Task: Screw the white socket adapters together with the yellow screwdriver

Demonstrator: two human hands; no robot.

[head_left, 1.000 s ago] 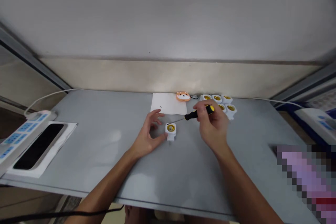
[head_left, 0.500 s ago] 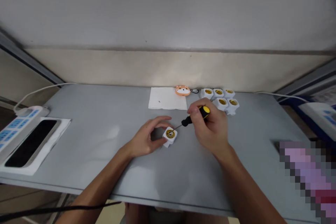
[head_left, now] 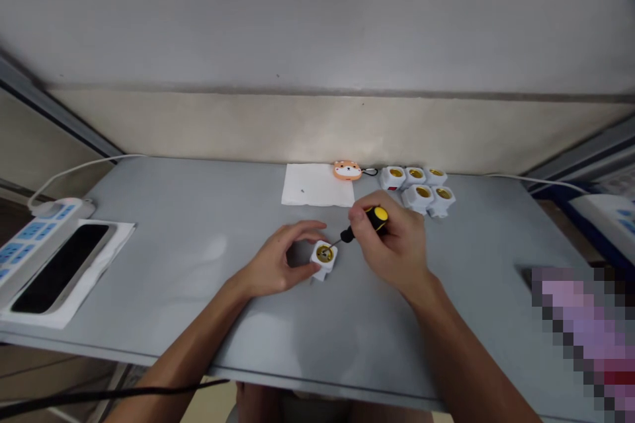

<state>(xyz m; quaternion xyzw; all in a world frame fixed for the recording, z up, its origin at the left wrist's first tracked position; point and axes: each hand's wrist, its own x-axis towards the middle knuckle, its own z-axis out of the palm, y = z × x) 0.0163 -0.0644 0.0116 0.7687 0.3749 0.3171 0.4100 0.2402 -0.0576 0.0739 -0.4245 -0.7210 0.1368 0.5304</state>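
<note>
A white lamp socket [head_left: 321,271] with a brass-coloured threaded inside stands on the grey table. My left hand [head_left: 282,259] holds it from the left, thumb on its near side and the fingers curved round behind. In my right hand [head_left: 391,238] is a screwdriver [head_left: 376,217] with a black and yellow handle, gripped in a closed fist. Its thin shaft slants down to the left, and the tip reaches inside the socket. What the tip touches in there is too small to make out.
Several more white lamp sockets [head_left: 417,194] stand grouped at the back right. A white paper sheet [head_left: 317,188] and an orange animal-faced case [head_left: 346,170] lie at the back. On the left are a power strip [head_left: 34,232] and a phone [head_left: 62,268]; a pixelated object [head_left: 585,324] lies right.
My right hand and the screwdriver have shifted slightly left and down, with the handle at a different angle. The tip stays in the socket, and my left hand keeps its hold.
</note>
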